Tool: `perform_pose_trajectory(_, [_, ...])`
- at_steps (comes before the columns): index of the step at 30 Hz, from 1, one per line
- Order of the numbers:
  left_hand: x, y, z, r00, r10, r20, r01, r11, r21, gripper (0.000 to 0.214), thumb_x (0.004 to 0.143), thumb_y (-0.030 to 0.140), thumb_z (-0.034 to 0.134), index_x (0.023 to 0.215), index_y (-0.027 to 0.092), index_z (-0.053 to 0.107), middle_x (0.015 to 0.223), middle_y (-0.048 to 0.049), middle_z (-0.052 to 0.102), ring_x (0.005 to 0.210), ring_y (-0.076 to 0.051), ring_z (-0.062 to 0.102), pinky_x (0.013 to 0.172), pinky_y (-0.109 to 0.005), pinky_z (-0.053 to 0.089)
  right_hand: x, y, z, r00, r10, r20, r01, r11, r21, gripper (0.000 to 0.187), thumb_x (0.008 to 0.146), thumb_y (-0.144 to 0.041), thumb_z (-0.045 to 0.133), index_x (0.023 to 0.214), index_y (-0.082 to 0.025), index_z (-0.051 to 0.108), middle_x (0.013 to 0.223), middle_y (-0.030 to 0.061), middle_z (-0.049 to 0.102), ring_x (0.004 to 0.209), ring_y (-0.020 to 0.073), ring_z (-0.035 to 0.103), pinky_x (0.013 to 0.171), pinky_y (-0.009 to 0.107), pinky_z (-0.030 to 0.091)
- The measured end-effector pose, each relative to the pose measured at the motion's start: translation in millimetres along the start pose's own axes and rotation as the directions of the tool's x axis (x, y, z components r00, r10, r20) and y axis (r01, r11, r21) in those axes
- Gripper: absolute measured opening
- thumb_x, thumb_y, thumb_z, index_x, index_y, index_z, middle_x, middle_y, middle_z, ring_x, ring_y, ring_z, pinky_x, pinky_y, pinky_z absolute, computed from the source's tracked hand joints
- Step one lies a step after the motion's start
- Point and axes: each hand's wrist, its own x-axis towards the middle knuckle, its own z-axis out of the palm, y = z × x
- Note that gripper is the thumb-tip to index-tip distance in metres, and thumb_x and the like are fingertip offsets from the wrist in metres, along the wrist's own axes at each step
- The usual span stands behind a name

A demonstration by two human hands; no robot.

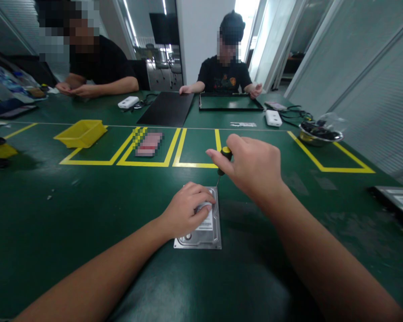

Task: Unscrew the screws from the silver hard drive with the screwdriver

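Note:
A silver hard drive (215, 228) with a white label lies flat on the green table in front of me. My left hand (190, 208) rests on its upper left part, fingers apart and slightly bent, covering much of the label. In my right hand (255, 163) is a screwdriver (226, 154) with a black and yellow handle, the fingers wrapped round it. Its thin shaft slants down to the drive's far right corner. Whether the tip sits in a screw is too small to tell.
Yellow tape (144, 164) marks areas across the table. Beyond are a yellow bin (82, 134), a pinkish blurred item (149, 144) and a metal bowl (320, 134) of dark parts. Another drive (398, 203) lies at right. Two people sit opposite, one touching a black panel (168, 108) and a frame (230, 108).

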Motion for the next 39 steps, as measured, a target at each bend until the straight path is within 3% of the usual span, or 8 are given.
perform_pose_trajectory(8, [-0.5, 1.2, -0.9, 1.000, -0.002, 0.001, 0.002, 1.000, 0.009, 0.021, 0.089, 0.019, 0.054, 0.104, 0.021, 0.068, 0.107, -0.0049, 0.067, 0.102, -0.023, 0.056, 0.092, -0.041, 0.042, 0.5, -10.5, 1.1, 0.996, 0.088, 0.000, -0.088, 0.996, -0.016, 0.056, 0.097, -0.061, 0.035, 0.080, -0.017, 0.065, 0.069, 0.0102, 0.068, 0.059, 0.0209, 0.060, 0.051, 0.030, 0.020])
perform_pose_trajectory(16, [-2.1, -0.4, -0.3, 1.000, 0.005, -0.006, -0.005, 1.000, -0.004, 0.020, 0.090, 0.019, 0.054, 0.104, 0.021, 0.068, 0.108, -0.0040, 0.067, 0.103, -0.022, 0.056, 0.093, -0.040, 0.042, -10.1, -4.1, -46.4, 0.987, 0.122, -0.105, -0.119, 0.992, 0.035, 0.053, 0.098, -0.059, 0.033, 0.082, -0.018, 0.063, 0.066, 0.0099, 0.061, 0.066, 0.0220, 0.058, 0.054, 0.030, 0.027])
perform_pose_trajectory(23, [-3.1, -1.4, 0.2, 1.000, 0.014, -0.017, -0.014, 1.000, -0.008, 0.020, 0.090, 0.019, 0.055, 0.105, 0.021, 0.068, 0.108, -0.0038, 0.067, 0.102, -0.022, 0.056, 0.092, -0.039, 0.042, -25.1, -4.8, -74.0, 0.994, 0.074, -0.075, -0.081, 0.991, -0.102, 0.047, 0.098, -0.056, 0.036, 0.085, -0.018, 0.061, 0.064, 0.0086, 0.057, 0.059, 0.0200, 0.054, 0.052, 0.030, 0.022])
perform_pose_trajectory(27, [-3.9, 0.1, -0.1, 1.000, 0.019, -0.020, -0.019, 1.000, 0.005, 0.020, 0.088, 0.018, 0.056, 0.105, 0.021, 0.068, 0.108, -0.0041, 0.066, 0.102, -0.023, 0.056, 0.092, -0.039, 0.042, -29.7, -6.8, -66.1, 0.999, 0.006, 0.040, 0.000, 0.988, -0.154, 0.037, 0.097, -0.049, 0.046, 0.082, -0.018, 0.059, 0.065, 0.0069, 0.061, 0.055, 0.0183, 0.053, 0.051, 0.031, 0.019])
perform_pose_trajectory(32, [-5.1, 3.5, -1.3, 1.000, 0.027, -0.004, -0.027, 0.998, 0.051, 0.019, 0.089, 0.020, 0.056, 0.105, 0.020, 0.067, 0.108, -0.0041, 0.066, 0.102, -0.023, 0.055, 0.092, -0.040, 0.042, -52.9, -2.1, -34.5, 0.981, -0.079, 0.178, 0.115, 0.972, -0.206, 0.020, 0.095, -0.035, 0.056, 0.091, -0.017, 0.064, 0.070, 0.0058, 0.067, 0.063, 0.0215, 0.061, 0.055, 0.032, 0.025])
perform_pose_trajectory(36, [-5.8, 9.6, -3.1, 0.999, 0.033, 0.025, -0.035, 0.994, 0.107, 0.019, 0.092, 0.024, 0.054, 0.106, 0.019, 0.067, 0.109, -0.0043, 0.066, 0.103, -0.022, 0.055, 0.093, -0.040, 0.043, -85.4, 8.8, -9.1, 0.960, -0.175, 0.220, 0.219, 0.956, -0.197, 0.029, 0.097, -0.030, 0.054, 0.116, -0.010, 0.064, 0.077, 0.0053, 0.070, 0.071, 0.0225, 0.066, 0.062, 0.034, 0.032])
perform_pose_trajectory(39, [-6.2, 17.7, -6.2, 0.998, 0.030, 0.058, -0.039, 0.986, 0.164, 0.025, 0.096, 0.031, 0.050, 0.109, 0.019, 0.068, 0.112, -0.0061, 0.066, 0.106, -0.024, 0.056, 0.095, -0.041, 0.044, -105.9, 17.2, 3.0, 0.950, -0.171, 0.261, 0.223, 0.957, -0.184, 0.031, 0.098, -0.027, 0.051, 0.121, -0.010, 0.063, 0.082, 0.0062, 0.071, 0.076, 0.0224, 0.067, 0.067, 0.034, 0.034])
